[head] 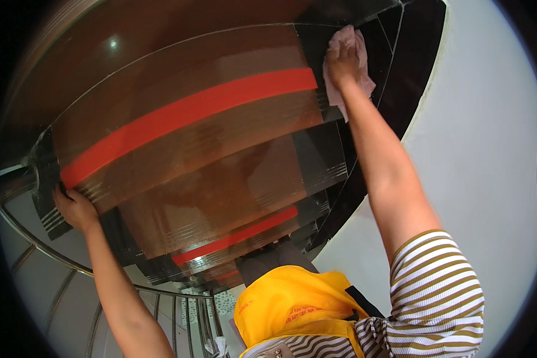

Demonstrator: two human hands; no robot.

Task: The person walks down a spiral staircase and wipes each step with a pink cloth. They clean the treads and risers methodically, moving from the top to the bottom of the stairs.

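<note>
My right hand [343,67] presses a pink cloth [362,80] onto the black tile at the right end of a stair tread, beside the wall skirting. On the left, my left hand [76,208] rests at the tread's edge, by the left end of a red strip [197,109]; its fingertips are partly hidden and I see no object in it. The brown, glossy stair tread [183,134] spans the space between both hands. Its black end tile [315,49] runs beneath the cloth.
Lower steps [219,197] descend towards my body, one with another red strip [237,237]. A curved metal railing [53,255] with bars runs at the lower left. A white wall [483,134] rises on the right, edged by black skirting [411,85]. A yellow apron [291,300] covers my front.
</note>
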